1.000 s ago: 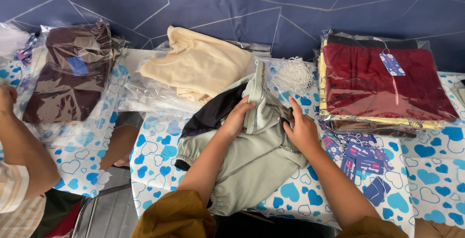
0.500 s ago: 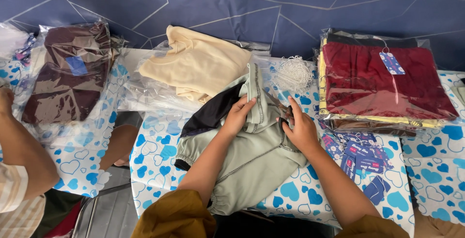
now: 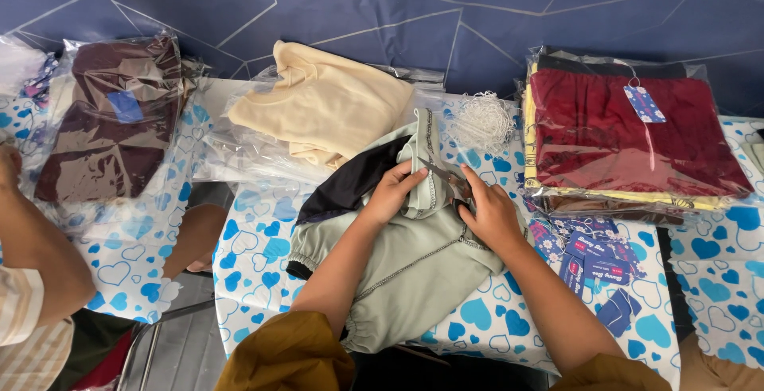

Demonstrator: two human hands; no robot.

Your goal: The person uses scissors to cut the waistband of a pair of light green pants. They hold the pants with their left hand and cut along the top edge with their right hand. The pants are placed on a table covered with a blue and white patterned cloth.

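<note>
Left hand point(image 3: 391, 194): fingers closed on a raised fold of the pale green garment point(image 3: 414, 268), as 0.5 s ago. Right hand point(image 3: 491, 214): fingers curled around small scissors point(image 3: 446, 176), blades resting on the same fold; hand position is almost unchanged from the earlier frame. The garment lies at the middle of the table point(image 3: 509, 319), reaching its near edge, partly over a black garment point(image 3: 350, 186). A cream garment point(image 3: 326, 105) sits toward the far edge; a white thread bundle point(image 3: 481, 123) lies just beside the fold. A bagged red stack point(image 3: 629, 132) occupies the right side, a bagged brown garment point(image 3: 111, 116) the left. Another person's arm point(image 3: 36, 256) stays at the left edge
</note>
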